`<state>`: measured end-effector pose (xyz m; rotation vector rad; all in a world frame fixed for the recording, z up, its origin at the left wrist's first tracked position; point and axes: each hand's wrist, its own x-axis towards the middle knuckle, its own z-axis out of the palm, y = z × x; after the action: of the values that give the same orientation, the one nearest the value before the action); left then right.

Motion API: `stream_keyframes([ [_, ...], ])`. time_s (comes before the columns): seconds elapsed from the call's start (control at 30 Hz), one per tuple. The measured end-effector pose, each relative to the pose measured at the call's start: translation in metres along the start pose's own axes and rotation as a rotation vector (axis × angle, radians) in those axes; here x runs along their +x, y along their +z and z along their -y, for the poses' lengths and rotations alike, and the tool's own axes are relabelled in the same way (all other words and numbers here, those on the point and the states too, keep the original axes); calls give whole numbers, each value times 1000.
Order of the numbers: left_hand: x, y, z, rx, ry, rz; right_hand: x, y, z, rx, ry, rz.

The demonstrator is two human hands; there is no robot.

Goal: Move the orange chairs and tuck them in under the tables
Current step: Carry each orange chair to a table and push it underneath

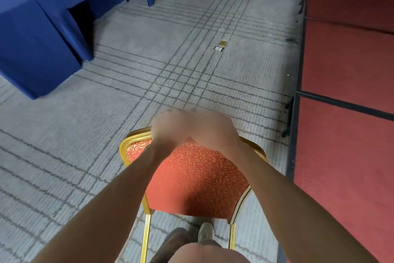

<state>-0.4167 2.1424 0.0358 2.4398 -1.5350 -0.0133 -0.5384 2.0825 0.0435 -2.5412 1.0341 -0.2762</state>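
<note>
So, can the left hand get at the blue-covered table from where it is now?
Probably not. The left hand grips the top rail of the orange chair, as does the right hand, and a wide stretch of carpet lies between chair and blue-covered table.

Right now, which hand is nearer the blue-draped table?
Left. The left hand grips the top rail of the orange chair on the side facing the blue-draped table; the right hand grips beside it, farther from the table.
</note>
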Motion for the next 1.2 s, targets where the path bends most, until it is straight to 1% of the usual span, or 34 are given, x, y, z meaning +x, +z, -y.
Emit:
stream_keyframes([
  [0.2, 68, 20, 6, 34, -10, 42, 64, -3, -29, 40, -9, 32],
  [0.33, 121, 28, 4, -7, 8, 69, 115, -5, -48, 40, 21, 45],
  [0.47, 186, 40, 8, 98, 181, 82, 179, -6, -71, 24, 43, 115],
  [0.57, 234, 49, 12, 78, 255, 131, 226, -11, -87, -42, 55, 191],
  [0.63, 264, 52, 13, 94, 368, 129, 255, -18, -94, -84, 80, 214],
  [0.67, 268, 53, 12, 112, 392, 129, 259, -21, -95, -102, 81, 223],
  [0.73, 303, 51, 16, 92, 453, 83, 288, -35, -100, -116, 68, 205],
  [0.8, 333, 44, 17, 110, 525, -34, 311, -54, -100, -133, 52, 168],
  [0.87, 359, 32, 15, 130, 540, -138, 333, -70, -101, -153, 31, 119],
  [0.93, 383, 21, 12, 121, 553, -208, 354, -84, -103, -185, 2, 80],
  [1.07, 424, 22, 8, 98, 543, -232, 390, -91, -117, -240, -29, 48],
  [1.2, 468, 57, 6, 79, 507, -148, 433, -77, -149, -275, -43, 119],
])
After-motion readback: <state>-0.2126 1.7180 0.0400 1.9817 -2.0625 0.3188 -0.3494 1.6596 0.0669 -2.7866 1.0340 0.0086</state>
